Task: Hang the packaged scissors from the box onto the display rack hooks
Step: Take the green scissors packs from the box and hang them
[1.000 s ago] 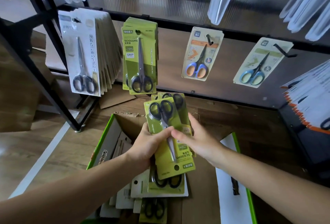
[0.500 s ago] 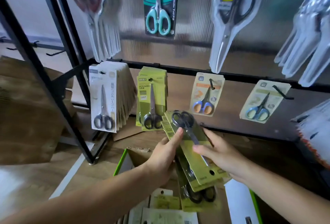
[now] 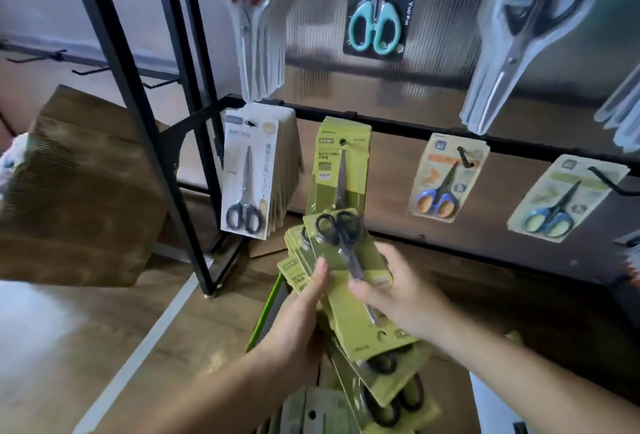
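Observation:
My left hand holds a fanned stack of green packaged scissors from the left and below. My right hand pinches the top package of that stack, thumb on its front. The top package shows black-handled scissors, handles pointing up toward the rack. Straight above the stack, a bundle of the same green packages hangs on a hook of the lower rack bar. The open box with a green edge lies below my hands, mostly hidden; more packages show inside it at the bottom.
White-carded scissors hang left of the green bundle. An orange-blue pair and a blue pair hang to the right on black hooks. Teal and large grey scissors hang above. A black rack post and cardboard boxes stand at left.
Both hands have lifted the green stack up out of the box toward the hanging green bundle. The view has tilted upward, showing the upper row of scissors.

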`<state>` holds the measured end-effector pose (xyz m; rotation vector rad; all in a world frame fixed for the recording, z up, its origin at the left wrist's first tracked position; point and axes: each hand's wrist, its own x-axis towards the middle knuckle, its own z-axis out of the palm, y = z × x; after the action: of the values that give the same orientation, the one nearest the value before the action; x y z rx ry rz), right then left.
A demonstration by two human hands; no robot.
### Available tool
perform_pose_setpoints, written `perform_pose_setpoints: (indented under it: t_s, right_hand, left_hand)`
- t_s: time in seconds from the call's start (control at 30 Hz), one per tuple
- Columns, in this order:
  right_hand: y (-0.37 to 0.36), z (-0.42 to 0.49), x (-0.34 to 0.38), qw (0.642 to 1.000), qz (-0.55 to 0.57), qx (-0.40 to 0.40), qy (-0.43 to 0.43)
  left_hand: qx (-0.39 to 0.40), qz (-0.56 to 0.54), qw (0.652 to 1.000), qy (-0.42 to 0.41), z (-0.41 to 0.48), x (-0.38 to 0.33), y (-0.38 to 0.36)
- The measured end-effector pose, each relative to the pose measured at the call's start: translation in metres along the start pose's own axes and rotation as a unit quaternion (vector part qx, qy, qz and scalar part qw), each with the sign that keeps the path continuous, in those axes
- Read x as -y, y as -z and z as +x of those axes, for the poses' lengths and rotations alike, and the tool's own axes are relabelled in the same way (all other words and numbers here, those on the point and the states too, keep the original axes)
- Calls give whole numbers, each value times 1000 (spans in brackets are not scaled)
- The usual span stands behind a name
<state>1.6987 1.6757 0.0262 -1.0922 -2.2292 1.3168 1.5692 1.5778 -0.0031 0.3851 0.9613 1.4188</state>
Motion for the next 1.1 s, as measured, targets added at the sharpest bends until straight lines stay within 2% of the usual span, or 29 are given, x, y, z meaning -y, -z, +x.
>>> perform_pose_setpoints:
  t_s: [0.1,0.2,0.27,0.33,0.43,0.57,0.83,0.9,1.03,1.1]
  right_hand:
    - [-8,11,8,999,22,-2,-29]
    - [-5,17,15,994,61,59,-69]
    - [-2,19,22,992,13,92,-85]
    - [0,23,25,994,-50,62,-76]
    - [2,29,27,994,-73,33,-77]
    - [-1,26,24,988,-80,87,-101]
    - [-5,25,21,989,-142,-16,-20]
    - [-4,25,26,992,-129,-12,-13]
    - [7,31,29,999,1,46,-13]
    - [17,33,29,999,19,33,12]
  left_hand:
    - [-35,-23,999,-4,-3,-5,15]
    - [-70,-10,997,-14,-5,-10,26]
    - [-105,-10,994,-26,-3,-13,32]
    - [-129,-13,991,-30,-1,-15,35]
    - [-140,-9,989,-43,2,-18,36]
    - [-155,1,986,-68,4,-20,39]
    - [-167,25,981,-100,10,-20,35]
    - [-170,22,979,-108,14,-22,33]
    - [-166,7,979,-116,18,-26,29]
    - [-172,3,978,-120,20,-26,27]
